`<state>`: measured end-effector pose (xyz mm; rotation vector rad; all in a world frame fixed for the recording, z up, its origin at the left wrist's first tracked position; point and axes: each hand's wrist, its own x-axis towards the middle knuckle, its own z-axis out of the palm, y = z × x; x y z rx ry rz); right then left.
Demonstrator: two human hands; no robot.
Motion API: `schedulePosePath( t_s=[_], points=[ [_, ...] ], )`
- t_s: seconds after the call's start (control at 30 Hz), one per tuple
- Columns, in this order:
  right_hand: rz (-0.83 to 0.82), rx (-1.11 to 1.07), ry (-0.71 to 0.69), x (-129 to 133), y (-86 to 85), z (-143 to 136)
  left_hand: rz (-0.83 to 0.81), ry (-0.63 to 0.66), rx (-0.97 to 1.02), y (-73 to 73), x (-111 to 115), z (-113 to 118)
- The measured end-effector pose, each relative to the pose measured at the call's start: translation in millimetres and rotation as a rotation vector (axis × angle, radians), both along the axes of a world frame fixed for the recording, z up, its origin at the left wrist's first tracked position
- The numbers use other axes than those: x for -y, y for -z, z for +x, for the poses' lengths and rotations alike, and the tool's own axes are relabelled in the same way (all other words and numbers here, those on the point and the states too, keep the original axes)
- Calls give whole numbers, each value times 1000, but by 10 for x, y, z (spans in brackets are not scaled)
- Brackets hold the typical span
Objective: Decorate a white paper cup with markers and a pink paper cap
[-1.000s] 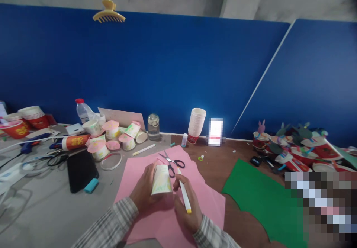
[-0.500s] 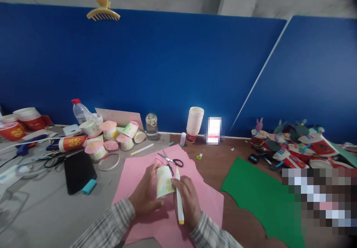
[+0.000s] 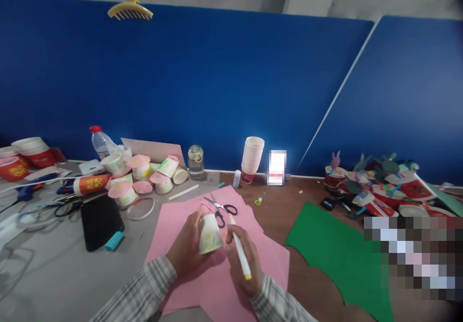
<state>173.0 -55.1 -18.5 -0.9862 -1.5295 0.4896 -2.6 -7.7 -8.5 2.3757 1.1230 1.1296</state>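
A white paper cup (image 3: 210,235) with a yellow and green flower print is gripped by my left hand (image 3: 188,242), thumb mostly hidden behind it. The cup is slightly tilted above pink paper sheets (image 3: 181,283). In my right hand (image 3: 244,257) is a white marker pen (image 3: 241,255) with a yellow end, its tip pointing up and away, apart from the cup. Scissors with black handles (image 3: 221,208) lie open on the pink paper just beyond the cup.
Several decorated cups (image 3: 126,194) crowd the left, near a black phone (image 3: 102,223) and a blue marker cap (image 3: 114,241). A cup stack (image 3: 252,160) stands by the blue partition (image 3: 217,80). Green paper (image 3: 333,254) lies right, before red cup crafts (image 3: 383,191).
The cup has turned in my left hand, so the flower print faces differently. My right hand has drawn away from the cup, and the marker now leans more.
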Motion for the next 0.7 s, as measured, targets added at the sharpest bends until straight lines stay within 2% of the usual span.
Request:
schedulePosePath(
  t_s=[0.13,0.33,0.57,0.7],
  points=[
    [-142,-250,-3,-13,-11,20,133,-8,-47,54,-13,-4],
    [-158,-307,-75,-8,-33,0,207,-31,-94,98,-16,-13],
    [-373,-502,-160,-35,39,-29,269,-34,-164,55,6,4],
    [-413,-528,-162,-37,42,-38,355,-67,-211,27,15,26]
  ],
)
